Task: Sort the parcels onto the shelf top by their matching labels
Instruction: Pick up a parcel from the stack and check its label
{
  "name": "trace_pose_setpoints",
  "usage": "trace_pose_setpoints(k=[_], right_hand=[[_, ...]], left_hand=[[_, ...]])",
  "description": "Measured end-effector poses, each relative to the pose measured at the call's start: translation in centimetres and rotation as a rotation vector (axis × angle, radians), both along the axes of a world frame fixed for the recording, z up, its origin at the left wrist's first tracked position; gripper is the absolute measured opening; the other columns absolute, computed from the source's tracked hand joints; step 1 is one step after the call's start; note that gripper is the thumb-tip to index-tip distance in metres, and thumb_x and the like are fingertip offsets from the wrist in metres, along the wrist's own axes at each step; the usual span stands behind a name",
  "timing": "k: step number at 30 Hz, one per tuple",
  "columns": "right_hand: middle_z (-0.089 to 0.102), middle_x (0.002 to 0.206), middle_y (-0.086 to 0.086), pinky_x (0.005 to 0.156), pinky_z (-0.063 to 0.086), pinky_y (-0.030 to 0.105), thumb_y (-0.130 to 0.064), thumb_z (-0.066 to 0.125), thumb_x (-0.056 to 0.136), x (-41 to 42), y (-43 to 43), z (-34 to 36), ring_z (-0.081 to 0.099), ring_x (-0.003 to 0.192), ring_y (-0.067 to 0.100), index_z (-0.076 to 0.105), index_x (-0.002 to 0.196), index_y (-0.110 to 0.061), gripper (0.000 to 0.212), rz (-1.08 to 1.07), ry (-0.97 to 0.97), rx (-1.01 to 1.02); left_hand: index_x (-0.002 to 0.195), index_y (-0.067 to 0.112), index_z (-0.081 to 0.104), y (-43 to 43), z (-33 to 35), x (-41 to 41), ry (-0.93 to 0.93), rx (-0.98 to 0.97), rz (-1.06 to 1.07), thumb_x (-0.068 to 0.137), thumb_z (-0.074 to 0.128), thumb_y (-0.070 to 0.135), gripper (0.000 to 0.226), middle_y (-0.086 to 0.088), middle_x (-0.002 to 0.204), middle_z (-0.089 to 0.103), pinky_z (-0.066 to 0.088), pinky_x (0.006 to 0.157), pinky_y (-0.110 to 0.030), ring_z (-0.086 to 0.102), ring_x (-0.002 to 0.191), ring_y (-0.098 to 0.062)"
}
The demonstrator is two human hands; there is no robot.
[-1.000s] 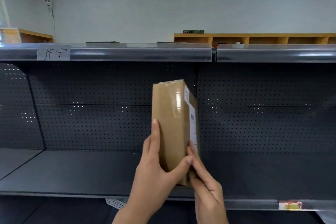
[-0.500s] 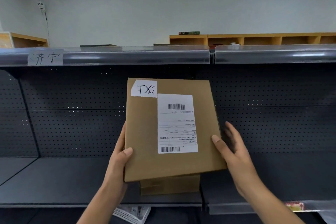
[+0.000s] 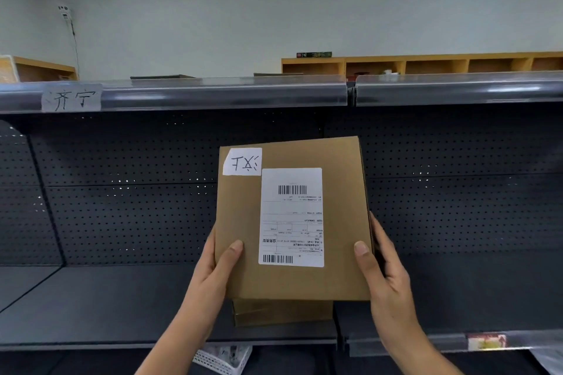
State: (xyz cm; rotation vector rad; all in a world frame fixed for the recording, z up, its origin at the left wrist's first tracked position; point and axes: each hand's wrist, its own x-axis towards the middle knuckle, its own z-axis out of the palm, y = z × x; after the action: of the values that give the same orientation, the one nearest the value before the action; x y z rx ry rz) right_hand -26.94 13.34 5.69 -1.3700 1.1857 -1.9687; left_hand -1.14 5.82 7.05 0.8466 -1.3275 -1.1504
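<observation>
I hold a flat brown cardboard parcel (image 3: pixel 341 216) upright in front of the dark shelf, its face toward me. It carries a white shipping label (image 3: pixel 291 218) and a small handwritten tag (image 3: pixel 242 161), both upside down. My left hand (image 3: pixel 217 265) grips its lower left edge, thumb on the front. My right hand (image 3: pixel 380 268) grips its lower right edge. A second brown parcel (image 3: pixel 283 312) lies on the middle shelf just beneath it. The shelf top's front rail (image 3: pixel 213 94) runs above, with a handwritten paper label (image 3: pixel 72 98) at its left.
Perforated dark back panels (image 3: pixel 122 192) close the bay behind the parcel. The middle shelf board (image 3: pixel 106 304) extends left and right. A white basket (image 3: pixel 222 358) shows below the shelf edge. Wooden cubby units (image 3: pixel 426 64) stand against the far wall.
The parcel was edge-on a second ago; it has turned to face me with its labels showing. My right hand moved from reaching beside it to gripping its right edge.
</observation>
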Motion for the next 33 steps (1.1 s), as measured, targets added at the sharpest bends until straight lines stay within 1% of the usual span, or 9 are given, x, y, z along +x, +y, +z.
trace_pose_setpoints(k=[6,10,12,16,19,21,25,29,33], right_hand=[[0.067,0.148,-0.018,0.117,0.047,0.037,-0.036,0.062,0.097,-1.5,0.3,-0.1,0.062,0.137,0.005,0.052,0.155,-0.034,0.059,0.020,-0.072,-0.010],[0.070,0.142,-0.021,0.107,0.052,0.020,-0.034,0.063,0.095,-1.7,0.6,-0.2,0.065,0.132,0.002,0.054,0.151,-0.039,0.056,0.024,-0.082,-0.016],[0.072,0.138,-0.022,0.105,0.054,0.021,-0.034,0.064,0.094,-1.9,0.8,-0.2,0.068,0.128,0.002,0.056,0.148,-0.039,0.054,0.027,-0.074,-0.014],[0.078,0.129,-0.017,0.097,0.059,0.021,-0.027,0.067,0.092,-3.3,1.5,1.1,0.073,0.118,0.004,0.063,0.144,-0.029,0.052,0.049,0.047,0.004],[0.080,0.126,-0.013,0.092,0.059,0.021,-0.023,0.071,0.090,-5.5,1.6,3.0,0.075,0.117,0.009,0.069,0.138,-0.025,0.048,0.093,0.138,0.026],[0.081,0.126,-0.009,0.092,0.061,0.024,-0.022,0.072,0.088,-6.7,1.1,4.8,0.076,0.117,0.013,0.071,0.136,-0.022,0.048,0.137,0.184,0.030],[0.082,0.123,-0.003,0.088,0.063,0.026,-0.022,0.076,0.084,-8.1,-0.4,8.5,0.079,0.112,0.017,0.074,0.133,-0.017,0.049,0.165,0.265,-0.005],[0.083,0.121,0.004,0.086,0.064,0.029,-0.023,0.081,0.082,-9.4,-1.5,11.9,0.079,0.110,0.022,0.079,0.125,-0.016,0.043,0.123,0.356,-0.042],[0.084,0.114,0.004,0.087,0.066,0.033,-0.033,0.083,0.083,-9.4,-2.0,14.1,0.080,0.106,0.020,0.081,0.119,-0.016,0.040,0.027,0.407,-0.052]], left_hand=[[0.149,0.051,0.046,1.2,1.2,-0.5,-0.066,-0.078,-0.035,0.088,0.066,0.046,0.065,0.031,0.129,0.072,0.059,0.083,-0.014,0.071,0.116,0.003],[0.158,0.055,0.034,1.5,1.8,-0.8,-0.071,-0.097,0.001,0.087,0.066,0.048,0.078,0.039,0.133,0.064,0.057,0.081,-0.010,0.067,0.112,0.015],[0.161,0.058,0.023,1.7,2.6,-1.1,-0.058,-0.111,0.072,0.086,0.062,0.053,0.084,0.039,0.138,0.052,0.055,0.087,-0.017,0.063,0.114,0.013],[0.167,0.039,0.024,0.3,5.0,-0.3,-0.066,-0.222,0.241,0.098,0.060,0.051,0.079,0.017,0.156,0.047,0.043,0.113,-0.037,0.051,0.137,0.000],[0.150,0.038,0.053,-1.6,7.0,1.1,-0.315,-0.359,0.313,0.100,0.061,0.053,0.052,0.008,0.146,0.060,0.051,0.109,-0.043,0.061,0.131,-0.011],[0.136,0.039,0.064,-2.2,8.1,1.4,-0.506,-0.374,0.225,0.094,0.055,0.068,0.052,0.013,0.131,0.068,0.055,0.101,-0.041,0.066,0.121,-0.011],[0.146,0.051,0.044,-2.5,9.6,1.1,-0.751,-0.251,-0.114,0.083,0.055,0.083,0.072,0.029,0.131,0.066,0.052,0.087,-0.018,0.068,0.111,0.011],[0.153,0.048,0.043,-3.4,9.8,1.3,-0.638,-0.120,-0.238,0.083,0.070,0.064,0.077,0.021,0.130,0.076,0.056,0.101,-0.031,0.075,0.114,-0.002],[0.135,0.037,0.059,-2.3,8.6,-0.1,-0.370,-0.067,-0.187,0.083,0.068,0.052,0.054,0.004,0.118,0.084,0.063,0.089,-0.039,0.082,0.100,-0.019]])
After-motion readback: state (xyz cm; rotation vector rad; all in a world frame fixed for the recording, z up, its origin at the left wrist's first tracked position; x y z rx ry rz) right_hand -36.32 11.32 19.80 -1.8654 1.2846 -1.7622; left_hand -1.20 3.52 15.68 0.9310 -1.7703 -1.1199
